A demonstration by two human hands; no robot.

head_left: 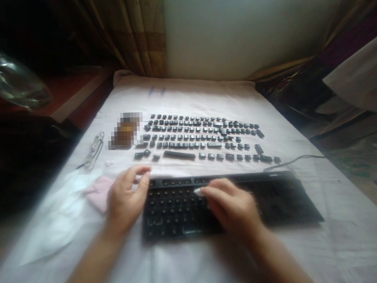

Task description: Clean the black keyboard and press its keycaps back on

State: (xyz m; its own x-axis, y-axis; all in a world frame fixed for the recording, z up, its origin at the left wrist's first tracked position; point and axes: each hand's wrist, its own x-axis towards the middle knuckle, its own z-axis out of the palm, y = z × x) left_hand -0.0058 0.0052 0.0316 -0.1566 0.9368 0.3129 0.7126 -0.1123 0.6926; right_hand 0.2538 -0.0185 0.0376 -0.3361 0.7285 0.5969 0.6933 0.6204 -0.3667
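A black keyboard (191,231) with its keycaps off lies on a white cloth. My right hand (232,202) is over its middle, thumb and fingers pinched on a small white piece (199,192), too blurred to name surely, at the upper key rows. At the keyboard's left end is my left hand (128,195), its thumb and fingers curved with a gap between them and nothing seen in it. Behind the keyboard, loose black keycaps (191,145) are laid out in rows, with the long space bar (179,154) near the front.
A pink cloth (99,193) and white crumpled fabric (61,212) lie left of my left hand. Farther back are a clear object with a cord (94,149) and a pixelated item (126,131). A cable (294,158) runs off to the right.
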